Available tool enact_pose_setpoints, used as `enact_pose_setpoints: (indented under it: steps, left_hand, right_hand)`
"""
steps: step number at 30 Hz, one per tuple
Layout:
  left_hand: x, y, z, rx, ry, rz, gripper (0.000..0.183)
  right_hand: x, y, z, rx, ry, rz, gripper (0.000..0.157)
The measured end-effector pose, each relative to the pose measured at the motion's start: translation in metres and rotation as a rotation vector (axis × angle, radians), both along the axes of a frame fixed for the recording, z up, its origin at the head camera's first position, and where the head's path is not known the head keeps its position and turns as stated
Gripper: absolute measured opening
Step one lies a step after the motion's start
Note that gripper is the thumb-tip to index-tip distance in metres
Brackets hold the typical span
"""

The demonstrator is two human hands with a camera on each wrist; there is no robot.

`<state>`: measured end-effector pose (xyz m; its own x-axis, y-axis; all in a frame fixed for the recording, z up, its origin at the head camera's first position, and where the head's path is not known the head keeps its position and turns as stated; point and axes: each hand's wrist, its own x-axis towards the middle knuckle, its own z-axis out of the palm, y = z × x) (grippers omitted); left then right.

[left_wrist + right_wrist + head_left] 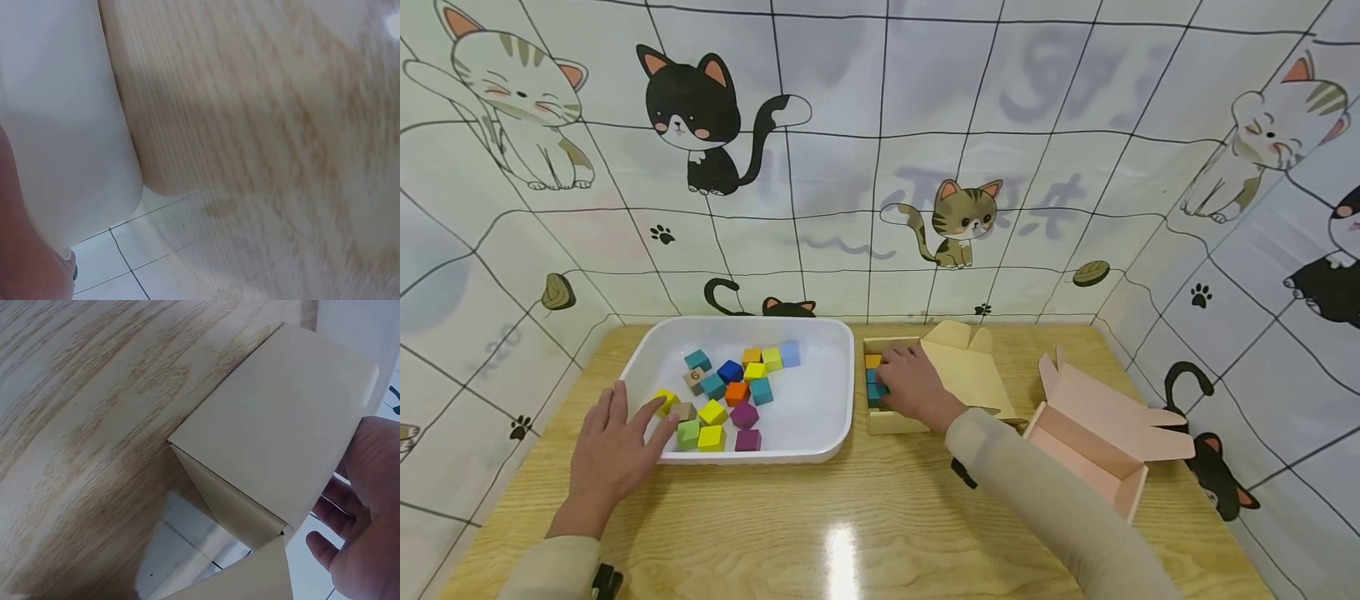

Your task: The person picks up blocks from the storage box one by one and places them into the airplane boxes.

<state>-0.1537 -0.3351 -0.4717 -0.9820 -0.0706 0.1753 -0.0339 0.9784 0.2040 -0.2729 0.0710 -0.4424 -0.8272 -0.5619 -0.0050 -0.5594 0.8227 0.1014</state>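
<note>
The left hand (612,454) spreads loosely over the white plastic tray (808,408), a yellow cube (663,402) by its index finger; whether the right hand (916,387) grips anything I cannot tell, but crowding inside the yellowish cardboard box (895,424), it could nudge the adjacent teal cubes (873,392) askew.

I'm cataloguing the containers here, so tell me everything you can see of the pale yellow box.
The pale yellow box looks like thin cardboard with plain walls. It stands open on the wooden table, between the white tray and the pink box, its lid with flaps folded back to the right. An orange cube and teal cubes show inside, along its left side. The right hand reaches in, hiding part of the interior.
</note>
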Motion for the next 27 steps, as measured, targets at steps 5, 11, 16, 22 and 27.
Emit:
enact_pose_setpoints:
  steps: [5,11,16,22,27]
  left_hand:
    - [0.001,0.000,0.000,0.001,-0.009,-0.008,0.063]
    - [0.001,0.000,0.002,0.001,-0.026,-0.014,0.065]
    - [0.001,0.000,0.003,0.004,-0.027,-0.021,0.067]
    - [0.001,0.000,0.005,0.017,-0.047,-0.028,0.069]
    - [0.003,-0.001,0.004,0.011,-0.073,-0.021,0.073]
  right_hand:
    - [-0.001,0.003,0.001,-0.025,0.002,-0.004,0.024]
    - [-0.001,0.006,0.008,-0.073,-0.008,-0.010,0.024]
    - [0.001,0.008,0.015,-0.095,-0.016,-0.027,0.028]
    - [0.000,0.011,0.014,-0.111,-0.027,-0.040,0.033]
    - [-0.004,0.012,0.016,-0.108,-0.014,-0.051,0.035]
